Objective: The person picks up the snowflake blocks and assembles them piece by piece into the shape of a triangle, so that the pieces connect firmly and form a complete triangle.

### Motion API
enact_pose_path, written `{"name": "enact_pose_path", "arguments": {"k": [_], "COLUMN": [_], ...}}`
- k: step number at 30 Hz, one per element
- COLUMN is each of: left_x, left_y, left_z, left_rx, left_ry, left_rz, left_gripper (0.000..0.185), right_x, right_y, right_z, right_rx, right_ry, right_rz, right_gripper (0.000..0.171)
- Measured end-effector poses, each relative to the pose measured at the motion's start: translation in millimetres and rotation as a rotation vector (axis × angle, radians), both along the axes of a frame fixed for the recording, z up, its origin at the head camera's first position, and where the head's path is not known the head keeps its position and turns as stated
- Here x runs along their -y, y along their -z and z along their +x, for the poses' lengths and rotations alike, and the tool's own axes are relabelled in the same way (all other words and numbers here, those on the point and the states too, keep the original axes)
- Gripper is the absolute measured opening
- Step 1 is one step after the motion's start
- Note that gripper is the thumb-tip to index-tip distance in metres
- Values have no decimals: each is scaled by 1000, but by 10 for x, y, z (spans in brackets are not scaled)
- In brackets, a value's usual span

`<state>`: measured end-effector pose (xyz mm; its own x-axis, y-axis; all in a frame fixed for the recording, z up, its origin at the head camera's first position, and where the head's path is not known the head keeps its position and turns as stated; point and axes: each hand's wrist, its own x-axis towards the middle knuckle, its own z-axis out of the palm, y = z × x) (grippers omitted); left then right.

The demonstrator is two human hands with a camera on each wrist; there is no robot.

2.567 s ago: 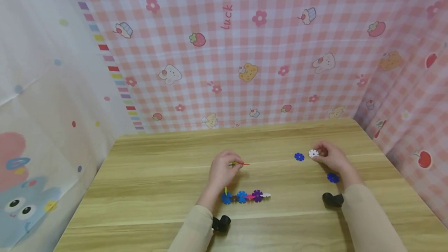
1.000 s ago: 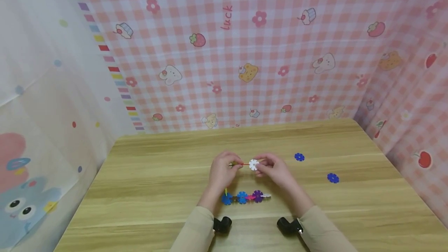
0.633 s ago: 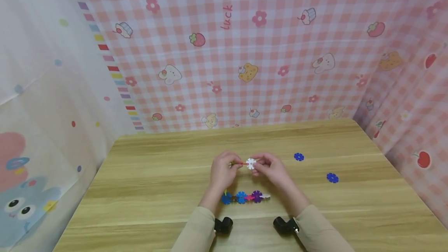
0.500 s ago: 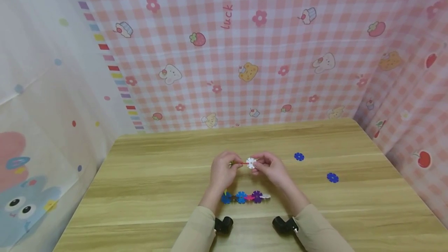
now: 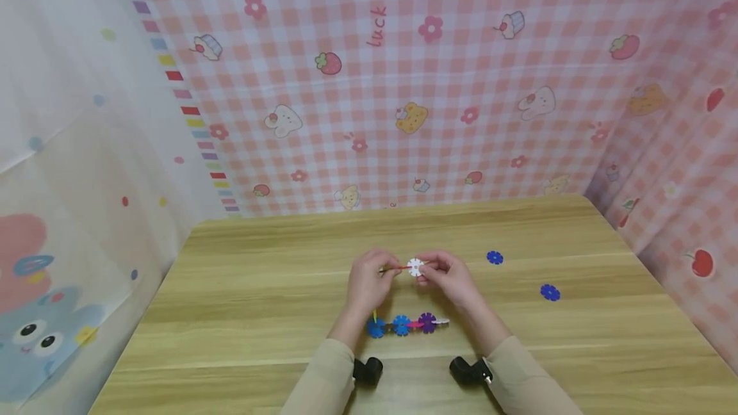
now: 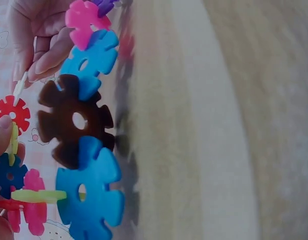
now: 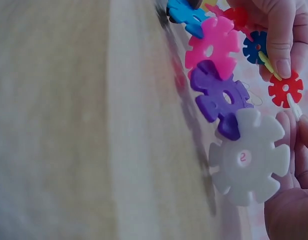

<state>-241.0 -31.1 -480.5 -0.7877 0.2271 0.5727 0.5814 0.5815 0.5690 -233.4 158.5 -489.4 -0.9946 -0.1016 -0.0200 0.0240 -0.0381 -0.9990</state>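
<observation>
My left hand (image 5: 369, 280) pinches the far end of a chain of plastic snowflake discs at a yellow disc (image 6: 14, 144), beside a red disc (image 6: 13, 114). A white disc (image 5: 415, 267) is pinched by my right hand (image 5: 446, 277); its edge meets the red disc in both wrist views. Past the left fingers the chain turns through a dark blue disc (image 6: 10, 174) and a pink disc (image 6: 35, 202). Its near row holds a blue disc (image 6: 91, 192), a brown disc (image 6: 76, 120), a purple disc (image 7: 221, 97) and another white disc (image 7: 249, 157) at the right end.
Two loose dark blue discs, one farther back (image 5: 494, 257) and one nearer (image 5: 550, 292), lie on the wooden table (image 5: 259, 312) right of my right hand. Patterned cloth (image 5: 346, 95) hangs behind and at both sides. A black wrist camera (image 5: 469, 371) is near each cuff.
My right hand has brought the white disc leftward from beside the loose blue discs to the red disc. Lately it has shifted slightly closer. My left hand has kept its place.
</observation>
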Motion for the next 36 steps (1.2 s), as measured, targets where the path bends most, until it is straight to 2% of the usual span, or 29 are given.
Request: {"name": "enact_pose_path", "arguments": {"k": [9,14,18,25,36], "left_x": [-1,9,9,-4,-11], "left_y": [-40,-59,-67,-84,-105], "left_z": [8,19,26,35,52], "left_rx": [-8,27,42,49,58], "left_ry": [6,-6,-21,-12,-18], "left_rz": [-18,-22,-35,-23,15], "left_gripper": [14,12,11,11,12], "right_x": [-32,-47,-49,-9,52], "right_y": [-2,2,-1,-55,-35], "right_z": [-9,-5,-9,14,12], "right_rx": [37,58,70,82,113], "right_ry": [-6,52,91,56,41], "right_rz": [-33,-20,-59,-93,-179], "right_gripper": [31,33,34,32,18]}}
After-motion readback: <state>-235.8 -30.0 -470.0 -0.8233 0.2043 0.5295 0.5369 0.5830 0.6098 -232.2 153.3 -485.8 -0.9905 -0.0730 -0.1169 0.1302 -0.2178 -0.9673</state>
